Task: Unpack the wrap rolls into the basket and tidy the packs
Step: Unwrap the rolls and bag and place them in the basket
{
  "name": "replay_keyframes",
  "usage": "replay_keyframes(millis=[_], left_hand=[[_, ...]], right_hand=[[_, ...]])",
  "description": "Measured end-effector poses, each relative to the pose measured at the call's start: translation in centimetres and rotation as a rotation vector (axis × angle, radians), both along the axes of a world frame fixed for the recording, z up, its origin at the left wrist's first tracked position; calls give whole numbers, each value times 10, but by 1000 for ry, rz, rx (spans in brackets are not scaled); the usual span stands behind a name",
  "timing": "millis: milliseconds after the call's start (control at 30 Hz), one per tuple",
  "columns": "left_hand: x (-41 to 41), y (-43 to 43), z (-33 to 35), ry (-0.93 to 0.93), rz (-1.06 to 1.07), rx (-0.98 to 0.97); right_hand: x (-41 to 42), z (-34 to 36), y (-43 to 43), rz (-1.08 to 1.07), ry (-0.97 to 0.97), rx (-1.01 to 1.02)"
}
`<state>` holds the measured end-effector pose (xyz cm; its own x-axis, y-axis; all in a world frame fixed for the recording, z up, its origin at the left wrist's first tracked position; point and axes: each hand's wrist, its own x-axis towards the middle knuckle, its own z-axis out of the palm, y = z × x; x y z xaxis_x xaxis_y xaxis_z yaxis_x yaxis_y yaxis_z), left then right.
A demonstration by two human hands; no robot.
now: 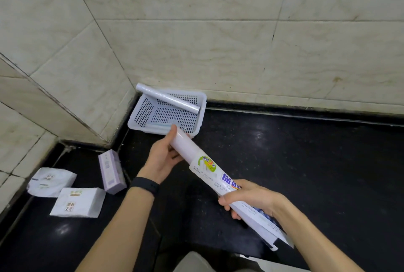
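Note:
A white perforated basket [140,123] sits on the black counter in the corner by the tiled wall. One bare wrap roll [168,98] lies slantwise across the basket's rim. My left hand [162,158] grips the bare end of a second wrap roll [185,146], which sticks partway out of its printed plastic pack [209,173]. My right hand [249,198] holds the pack's lower end. Roll and pack hang in the air just in front of the basket.
At the left of the counter lie two white tissue packs [52,181] [77,201] and an upright lilac pack [111,171]. Tiled walls close off the back and left. The dark counter [306,162] stretches to the right.

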<state>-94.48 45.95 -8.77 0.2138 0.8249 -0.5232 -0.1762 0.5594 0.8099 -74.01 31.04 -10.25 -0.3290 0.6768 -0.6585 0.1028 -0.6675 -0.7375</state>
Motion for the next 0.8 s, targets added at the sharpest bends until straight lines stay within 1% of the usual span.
replay_keyframes(millis=[133,233,300,367,433,533,633,700,800], left_hand=[[-10,14,5,-28,109,20],[-30,27,5,-8,217,28],[-47,33,1,11,298,21],[-60,34,-6,42,363,9],[-66,31,-16,88,404,-17],[-70,23,-30,143,450,-56],[-74,17,-41,187,462,-75],[-76,14,-47,203,462,-86],[-77,10,-51,189,468,-104]], right_hand=[[9,-8,-6,32,-55,16],[24,-27,-19,-29,-131,20],[37,-48,-30,-80,-273,50],[49,-73,-37,-103,-536,76],[57,-94,-39,-92,-756,85],[58,-107,-38,-74,-933,61],[54,-115,-32,4,-1237,104],[49,-120,-28,6,-1310,142],[42,-124,-21,16,-1300,167]])
